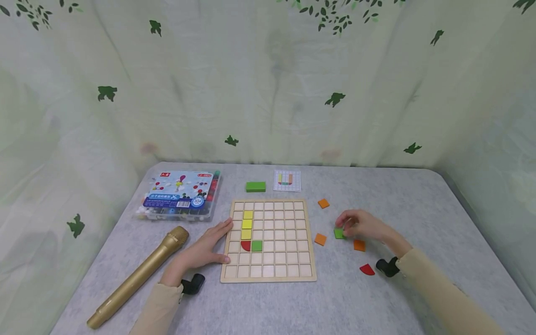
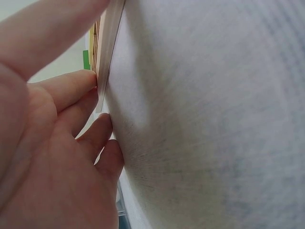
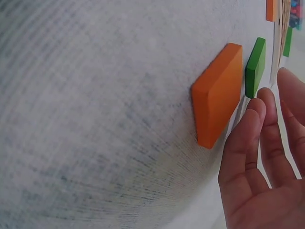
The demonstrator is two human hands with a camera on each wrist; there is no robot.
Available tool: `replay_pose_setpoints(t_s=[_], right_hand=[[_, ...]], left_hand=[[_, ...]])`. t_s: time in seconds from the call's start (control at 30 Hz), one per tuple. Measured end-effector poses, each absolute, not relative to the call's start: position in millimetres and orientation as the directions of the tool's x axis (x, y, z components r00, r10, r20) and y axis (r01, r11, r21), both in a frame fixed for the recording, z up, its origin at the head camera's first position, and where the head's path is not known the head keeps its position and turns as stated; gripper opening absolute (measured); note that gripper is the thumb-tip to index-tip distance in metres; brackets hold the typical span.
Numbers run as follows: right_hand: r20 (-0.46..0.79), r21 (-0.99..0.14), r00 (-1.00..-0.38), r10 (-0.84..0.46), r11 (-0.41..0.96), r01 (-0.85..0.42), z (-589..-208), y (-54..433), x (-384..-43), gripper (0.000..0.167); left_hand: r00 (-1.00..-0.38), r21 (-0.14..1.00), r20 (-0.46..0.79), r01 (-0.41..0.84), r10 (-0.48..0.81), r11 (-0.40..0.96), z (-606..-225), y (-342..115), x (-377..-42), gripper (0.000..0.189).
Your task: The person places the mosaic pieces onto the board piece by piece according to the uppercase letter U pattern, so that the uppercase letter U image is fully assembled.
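Right hand [image 1: 361, 224] at green tile [image 1: 338, 234], orange tile [image 1: 359, 245] beside, red piece [image 1: 367, 269] near

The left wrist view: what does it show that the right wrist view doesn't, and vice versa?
Only the left wrist view shows the left hand, touching the edge of the wooden board.

Only the right wrist view shows the right hand and two orange tiles.

Both show part of the wooden board, the grey table and a green piece, perhaps not the same one.
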State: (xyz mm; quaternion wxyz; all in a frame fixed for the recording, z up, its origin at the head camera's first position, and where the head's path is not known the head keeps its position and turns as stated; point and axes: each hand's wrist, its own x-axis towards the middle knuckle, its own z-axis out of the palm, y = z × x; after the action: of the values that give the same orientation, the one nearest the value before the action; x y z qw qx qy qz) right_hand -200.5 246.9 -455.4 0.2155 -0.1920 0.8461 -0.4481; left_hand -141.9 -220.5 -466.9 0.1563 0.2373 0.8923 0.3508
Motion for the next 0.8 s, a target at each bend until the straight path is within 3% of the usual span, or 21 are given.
replay_pose_setpoints(t_s=[0.4, 0.8], right_hand=[[-0.197, -0.754, -0.867, -0.457, 0.636, -0.164, -461, 236, -199, 0.022], [-0.206, -0.791, -0.822, -0.531, 0.585, -0.18, -458, 239, -202, 0.018]], left_hand=[[-0.84, 0.701, -0.116, 0.309, 0.53, 0.643, -468, -221, -142, 0.094], [-0.839, 0.699, -0.119, 0.309, 0.531, 0.645, -468, -221, -142, 0.094]])
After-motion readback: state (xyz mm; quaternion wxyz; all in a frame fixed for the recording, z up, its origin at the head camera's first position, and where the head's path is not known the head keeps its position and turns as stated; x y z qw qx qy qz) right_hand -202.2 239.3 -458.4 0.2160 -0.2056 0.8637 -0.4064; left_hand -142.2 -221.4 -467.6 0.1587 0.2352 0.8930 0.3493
